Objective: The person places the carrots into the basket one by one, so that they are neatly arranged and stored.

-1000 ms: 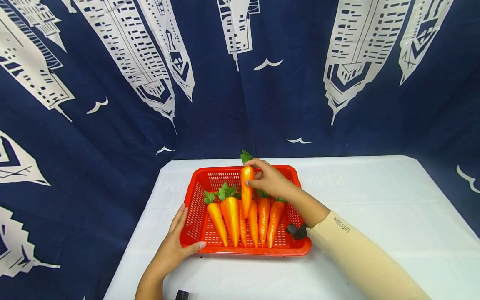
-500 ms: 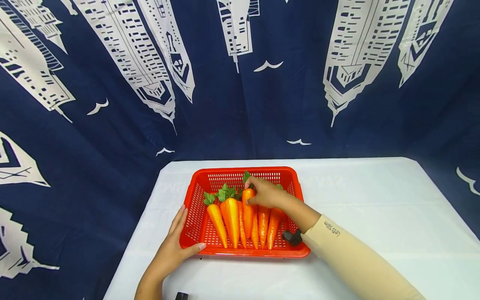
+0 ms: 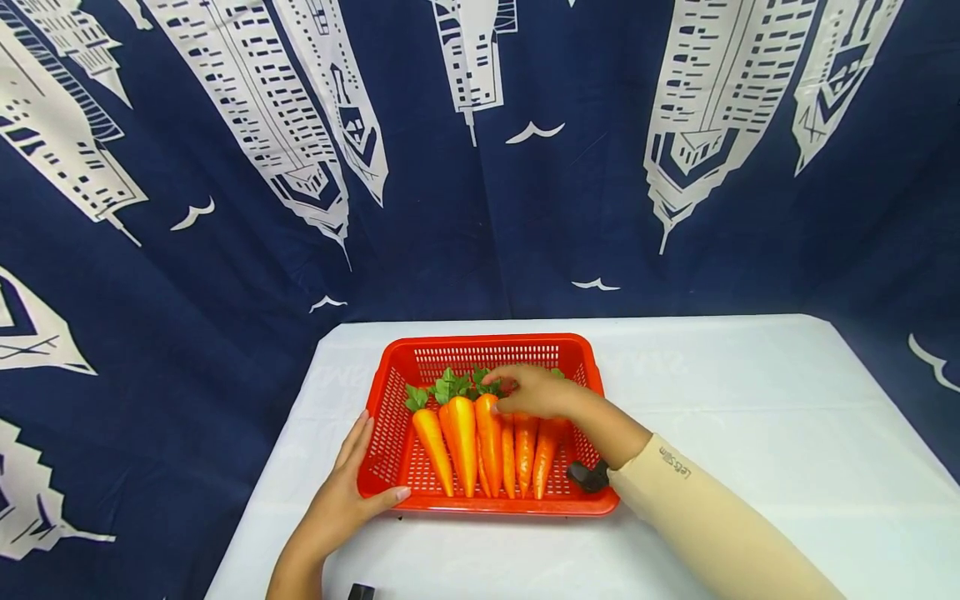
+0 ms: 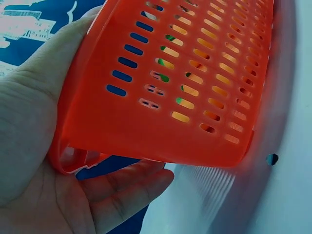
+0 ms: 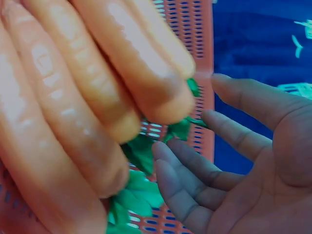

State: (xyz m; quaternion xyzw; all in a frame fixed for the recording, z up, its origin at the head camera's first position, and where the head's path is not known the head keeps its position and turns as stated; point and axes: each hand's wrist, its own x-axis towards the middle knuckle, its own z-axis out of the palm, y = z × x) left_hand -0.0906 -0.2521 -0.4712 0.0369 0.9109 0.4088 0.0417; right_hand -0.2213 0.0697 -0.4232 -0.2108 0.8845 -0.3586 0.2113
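Observation:
A red plastic basket [image 3: 480,503] with slotted walls holds several orange carrots with green leaves, lying side by side with tips toward the near rim. My left hand [image 3: 347,487] grips its near left corner, thumb over the front rim and fingers along the left side. In the left wrist view the fingers [image 4: 124,200] reach under the rim. Over the carrots' leafy ends is my right hand [image 3: 536,392], beside one carrot [image 3: 489,437] lying across the others. The right wrist view shows that hand's fingers [image 5: 183,195] spread loosely near the leaves [image 5: 139,195], holding nothing.
The basket stands on a white-covered table [image 3: 735,400]. A navy cloth [image 3: 487,217] with white buildings and birds hangs behind and at the left. A black device [image 3: 588,475] sits at my right wrist, over the basket's right end. Another black piece [image 3: 362,592] shows at the bottom edge.
My right hand has lowered a carrot from above the basket onto the others and let it go. The left hand has kept its place at the corner.

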